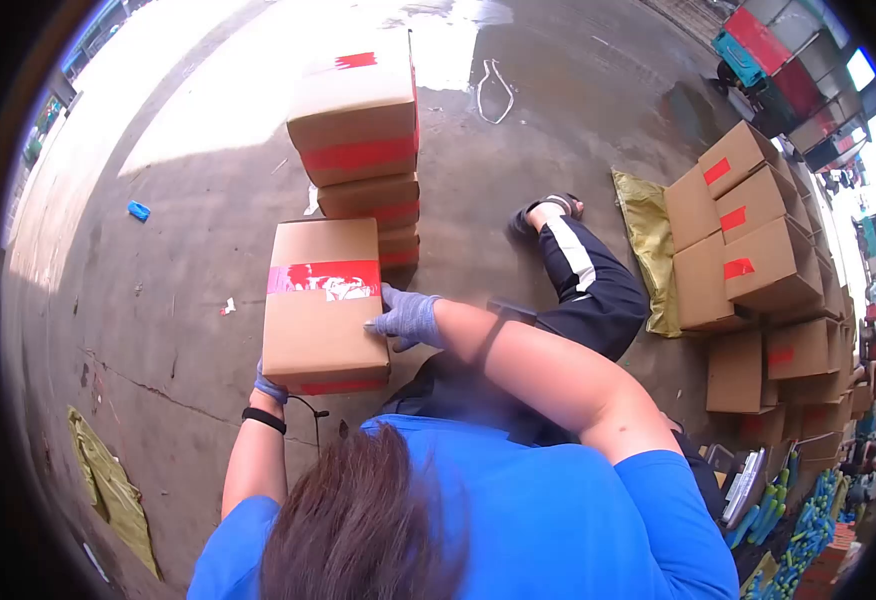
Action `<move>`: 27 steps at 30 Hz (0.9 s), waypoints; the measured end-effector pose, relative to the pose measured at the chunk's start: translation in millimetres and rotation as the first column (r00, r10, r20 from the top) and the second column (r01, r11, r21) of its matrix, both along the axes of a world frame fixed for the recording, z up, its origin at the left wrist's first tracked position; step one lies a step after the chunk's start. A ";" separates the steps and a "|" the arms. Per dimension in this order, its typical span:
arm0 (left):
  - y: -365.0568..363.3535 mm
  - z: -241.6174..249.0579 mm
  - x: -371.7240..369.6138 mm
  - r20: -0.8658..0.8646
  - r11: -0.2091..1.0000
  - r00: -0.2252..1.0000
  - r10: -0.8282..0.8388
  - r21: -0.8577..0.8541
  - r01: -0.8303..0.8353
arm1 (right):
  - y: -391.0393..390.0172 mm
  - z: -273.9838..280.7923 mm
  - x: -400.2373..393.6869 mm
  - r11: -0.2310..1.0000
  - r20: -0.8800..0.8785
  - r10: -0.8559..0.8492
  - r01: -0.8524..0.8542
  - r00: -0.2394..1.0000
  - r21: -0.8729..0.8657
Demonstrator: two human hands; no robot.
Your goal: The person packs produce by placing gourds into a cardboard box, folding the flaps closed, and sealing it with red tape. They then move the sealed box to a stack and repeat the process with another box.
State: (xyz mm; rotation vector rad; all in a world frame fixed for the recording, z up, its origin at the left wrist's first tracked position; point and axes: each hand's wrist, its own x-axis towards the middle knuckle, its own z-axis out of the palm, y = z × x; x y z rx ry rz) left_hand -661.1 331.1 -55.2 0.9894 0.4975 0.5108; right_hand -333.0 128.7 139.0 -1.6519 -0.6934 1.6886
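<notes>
A brown cardboard box sealed with red tape is held in front of me between both hands. My left hand, in a grey-blue glove, grips its lower left corner; most of those fingers are hidden by the box. On the opposite side, my right hand, gloved alike, presses the thumb on the top face and the fingers along the side. Just beyond stands a stack of similar taped boxes, partly covered by the held one.
Folded cartons or boxes are piled at the right beside a yellow-green woven sack. Another such sack lies at lower left. Blue and green items fill the lower right. A blue scrap and a white strap loop lie on the concrete.
</notes>
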 end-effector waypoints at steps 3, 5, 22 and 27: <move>48.4 -27.6 -11.4 -0.245 0.945 0.915 -0.321 -0.146 0.292 | -13.0 -11.8 -8.7 0.967 -0.080 0.249 -0.244 0.965 0.068; 33.6 24.7 21.3 -0.367 0.885 0.814 -0.450 -0.061 0.462 | -18.7 13.9 8.3 0.886 0.448 0.348 -0.445 0.824 0.130; -131.7 312.6 456.1 0.100 0.813 0.967 -0.235 0.565 0.139 | -514.6 131.4 383.6 0.269 0.726 -0.257 0.674 -0.638 0.688; -257.0 298.8 587.8 0.192 0.864 0.842 -0.504 0.112 0.492 | -554.7 159.4 431.3 0.353 0.923 0.170 0.896 -0.344 0.269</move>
